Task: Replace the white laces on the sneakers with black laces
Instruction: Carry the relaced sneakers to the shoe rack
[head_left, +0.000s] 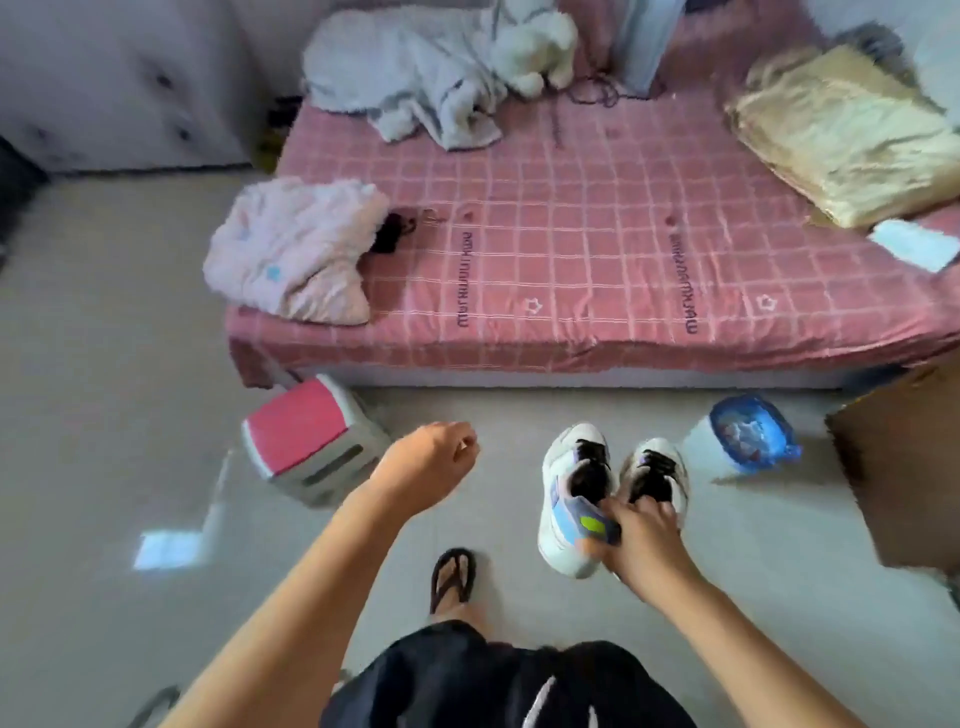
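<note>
My right hand (641, 535) grips a pair of white sneakers by their heel collars and holds them above the floor, toes pointing away from me. The left sneaker (569, 499) has blue, purple and green side panels; the right sneaker (657, 467) hangs beside it. Both show dark lacing over dark tongues. My left hand (434, 457) hangs in the air to the left with its fingers curled and nothing in it. A small dark bundle (392, 234), maybe laces, lies on the bed by the pink garment.
A bed with a pink checked sheet (571, 249) stands ahead, carrying a pink garment (291, 249), a grey blanket (415, 78), a plush toy and a yellow bundle (841, 130). On the floor are a red-topped stool (306, 436), a blue-lidded container (748, 434) and a cardboard box (904, 467).
</note>
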